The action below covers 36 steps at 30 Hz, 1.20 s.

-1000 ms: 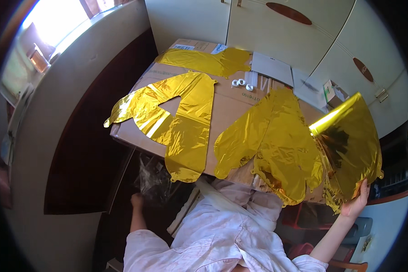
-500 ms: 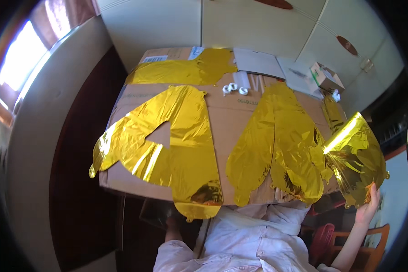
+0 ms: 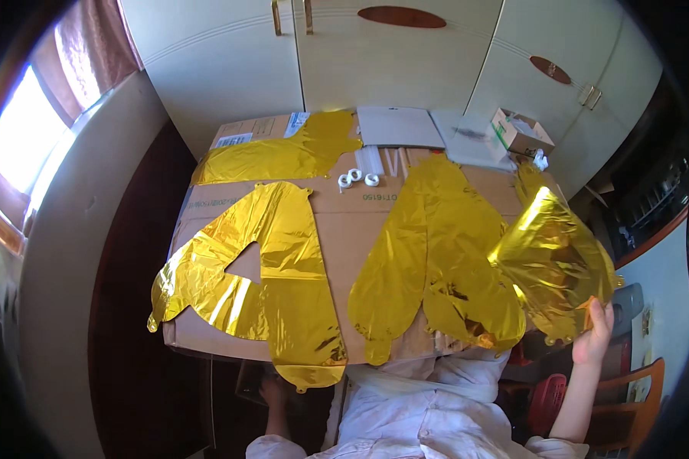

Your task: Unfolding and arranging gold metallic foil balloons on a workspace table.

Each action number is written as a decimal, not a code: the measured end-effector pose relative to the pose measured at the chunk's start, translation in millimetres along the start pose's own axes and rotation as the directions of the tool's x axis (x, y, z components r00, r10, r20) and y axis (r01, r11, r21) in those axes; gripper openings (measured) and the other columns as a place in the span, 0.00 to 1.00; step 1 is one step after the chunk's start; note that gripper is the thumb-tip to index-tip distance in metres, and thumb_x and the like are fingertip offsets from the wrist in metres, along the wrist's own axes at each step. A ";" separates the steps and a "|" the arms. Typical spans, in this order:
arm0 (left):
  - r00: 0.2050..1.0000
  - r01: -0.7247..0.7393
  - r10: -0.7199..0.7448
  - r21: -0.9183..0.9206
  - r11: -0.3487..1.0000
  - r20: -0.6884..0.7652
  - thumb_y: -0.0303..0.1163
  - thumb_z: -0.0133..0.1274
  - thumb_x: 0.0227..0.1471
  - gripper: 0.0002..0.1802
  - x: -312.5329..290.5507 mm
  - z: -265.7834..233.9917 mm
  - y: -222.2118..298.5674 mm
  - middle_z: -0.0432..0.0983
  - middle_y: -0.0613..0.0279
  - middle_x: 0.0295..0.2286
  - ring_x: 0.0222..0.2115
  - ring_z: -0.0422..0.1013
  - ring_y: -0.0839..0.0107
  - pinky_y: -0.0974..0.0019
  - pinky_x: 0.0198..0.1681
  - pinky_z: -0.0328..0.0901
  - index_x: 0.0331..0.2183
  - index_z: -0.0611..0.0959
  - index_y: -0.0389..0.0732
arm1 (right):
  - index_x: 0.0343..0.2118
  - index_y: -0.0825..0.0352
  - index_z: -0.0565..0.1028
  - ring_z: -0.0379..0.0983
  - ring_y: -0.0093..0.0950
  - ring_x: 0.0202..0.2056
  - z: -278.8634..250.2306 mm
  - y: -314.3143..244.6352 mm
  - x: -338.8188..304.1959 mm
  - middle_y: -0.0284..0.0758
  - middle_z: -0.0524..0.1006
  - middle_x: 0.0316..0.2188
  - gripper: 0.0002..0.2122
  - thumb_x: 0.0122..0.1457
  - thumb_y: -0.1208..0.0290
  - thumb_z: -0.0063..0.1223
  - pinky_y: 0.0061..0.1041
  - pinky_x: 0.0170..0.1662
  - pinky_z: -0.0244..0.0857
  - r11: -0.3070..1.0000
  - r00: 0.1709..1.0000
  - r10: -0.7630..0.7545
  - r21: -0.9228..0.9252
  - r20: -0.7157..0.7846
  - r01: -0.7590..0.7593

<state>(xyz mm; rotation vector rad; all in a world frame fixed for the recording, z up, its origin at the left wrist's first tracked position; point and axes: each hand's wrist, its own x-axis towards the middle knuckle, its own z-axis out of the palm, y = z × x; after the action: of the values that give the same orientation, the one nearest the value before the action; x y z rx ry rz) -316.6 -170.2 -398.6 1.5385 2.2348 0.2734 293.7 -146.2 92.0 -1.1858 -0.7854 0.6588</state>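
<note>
At the table's right edge, my right hand [image 3: 595, 336] is closed on the lower edge of a flat gold foil balloon [image 3: 555, 264]. This balloon is raised and bent, its upper part over the table corner. Below the front edge on the left, my left hand [image 3: 272, 387] hangs in shadow beside a dark object; its fingers are hard to make out. One uninflated gold balloon with a triangular hole [image 3: 295, 268] lies at left, its lower end past the front edge. To its right lies a two-lobed gold balloon [image 3: 394, 279].
Flattened cardboard [image 3: 344, 229] covers the table. Toward the back are another gold foil piece [image 3: 268, 153], small white tape rolls [image 3: 371, 180], a grey-white board [image 3: 400, 127] and an open box [image 3: 522, 132]. White cabinets [image 3: 390, 61] stand behind. A wooden chair [image 3: 654, 390] is at right.
The view has tilted up, showing more of the cabinets. My right hand still holds the foil balloon, which has tipped somewhat and spread lower by the table's right edge.
</note>
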 end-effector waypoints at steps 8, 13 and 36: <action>0.578 -0.259 -0.103 -0.301 0.918 -0.810 0.22 0.51 0.51 0.17 -51.0 -230.3 168.9 0.67 0.49 0.42 0.42 0.66 0.58 0.58 0.47 0.62 0.44 0.71 0.34 | 0.45 0.67 0.73 0.73 0.21 0.40 41.5 31.4 12.5 0.30 0.77 0.40 0.14 0.55 0.78 0.55 0.21 0.45 0.65 0.976 0.990 0.104 0.184 0.097 -0.121; 0.422 -0.754 0.493 0.008 0.657 -0.760 0.37 0.62 0.47 0.31 -88.0 -302.1 353.4 0.64 0.44 0.49 0.49 0.64 0.50 0.52 0.50 0.61 0.50 0.69 0.36 | 0.43 0.66 0.75 0.70 0.14 0.30 73.6 46.3 7.3 0.25 0.77 0.33 0.13 0.53 0.78 0.58 0.16 0.35 0.64 0.947 0.963 0.165 0.237 0.215 -0.216; 0.491 0.753 0.853 -0.578 -0.315 0.176 0.51 0.56 0.47 0.37 -58.0 -216.5 510.7 0.73 0.52 0.48 0.47 0.71 0.55 0.49 0.52 0.66 0.53 0.71 0.39 | 0.42 0.67 0.77 0.74 0.24 0.25 106.6 8.7 58.9 0.33 0.80 0.30 0.15 0.48 0.75 0.60 0.23 0.27 0.70 0.505 0.364 -0.487 -0.084 0.794 0.859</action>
<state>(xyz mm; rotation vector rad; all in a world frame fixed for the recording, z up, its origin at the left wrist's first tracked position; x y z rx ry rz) 37.7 -19.3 4.7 0.2437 0.0425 0.8671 240.0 -38.7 113.6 -0.8501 -2.1114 0.0907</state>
